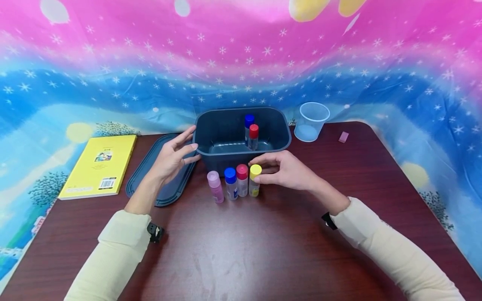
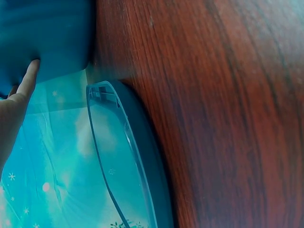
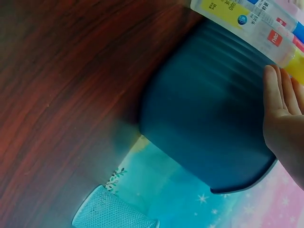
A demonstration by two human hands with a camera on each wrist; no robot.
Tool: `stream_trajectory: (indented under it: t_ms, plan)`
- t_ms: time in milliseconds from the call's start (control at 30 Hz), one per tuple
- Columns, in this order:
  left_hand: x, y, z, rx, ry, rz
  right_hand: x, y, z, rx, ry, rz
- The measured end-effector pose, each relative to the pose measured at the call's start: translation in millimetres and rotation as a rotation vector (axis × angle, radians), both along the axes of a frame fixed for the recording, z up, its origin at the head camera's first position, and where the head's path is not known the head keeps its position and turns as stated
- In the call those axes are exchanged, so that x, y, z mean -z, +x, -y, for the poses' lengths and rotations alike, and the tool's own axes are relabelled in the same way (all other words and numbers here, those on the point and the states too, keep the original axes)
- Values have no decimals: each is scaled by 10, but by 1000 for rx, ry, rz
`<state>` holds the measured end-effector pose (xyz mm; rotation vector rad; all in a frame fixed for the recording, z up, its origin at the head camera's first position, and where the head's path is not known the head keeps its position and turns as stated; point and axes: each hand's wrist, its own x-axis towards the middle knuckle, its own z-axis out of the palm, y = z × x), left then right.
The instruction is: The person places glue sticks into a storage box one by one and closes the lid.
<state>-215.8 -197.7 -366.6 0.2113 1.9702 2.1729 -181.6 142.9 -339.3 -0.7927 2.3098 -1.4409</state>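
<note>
In the head view my right hand (image 1: 288,171) has its thumb and fingers at the yellow cap of a glue bottle (image 1: 255,186), pinching it. That bottle stands upright at the right end of a row with a red-capped bottle (image 1: 242,184), a blue-capped bottle (image 1: 231,188) and a pink bottle (image 1: 216,190). Behind them is a dark storage box (image 1: 226,161), with a blue-capped bottle (image 1: 249,122) and a red-capped bottle (image 1: 253,140) inside. My left hand (image 1: 173,156) touches the box's left side with extended fingers; one fingertip (image 2: 34,66) meets its wall.
The box's dark lid (image 1: 165,192) lies under my left hand. Left of it is a yellow book (image 1: 101,156). A clear bluish cup (image 1: 310,123) and a small pink block (image 1: 343,136) are at the back right of the wooden table (image 1: 241,259). A patterned cloth hangs behind.
</note>
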Motion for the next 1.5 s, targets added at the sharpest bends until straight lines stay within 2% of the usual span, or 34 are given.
stream_trajectory:
  t_ms: [367, 733, 967, 1233, 1500]
  plan:
    - [-7, 4, -4, -11, -12, 9, 10, 11, 18, -8, 1, 11]
    - [-12, -2, -11, -7, -9, 12, 3, -8, -21, 7, 8, -37]
    - [-16, -2, -5, -4, -5, 7, -120, -10, -70, 10, 16, -73]
    - [-21, -6, 2, -3, -9, 10, -328, -58, -154, 26, -45, -80]
    - [-27, -9, 8, 0, -7, 18, -536, -98, -233, 124, -102, -140]
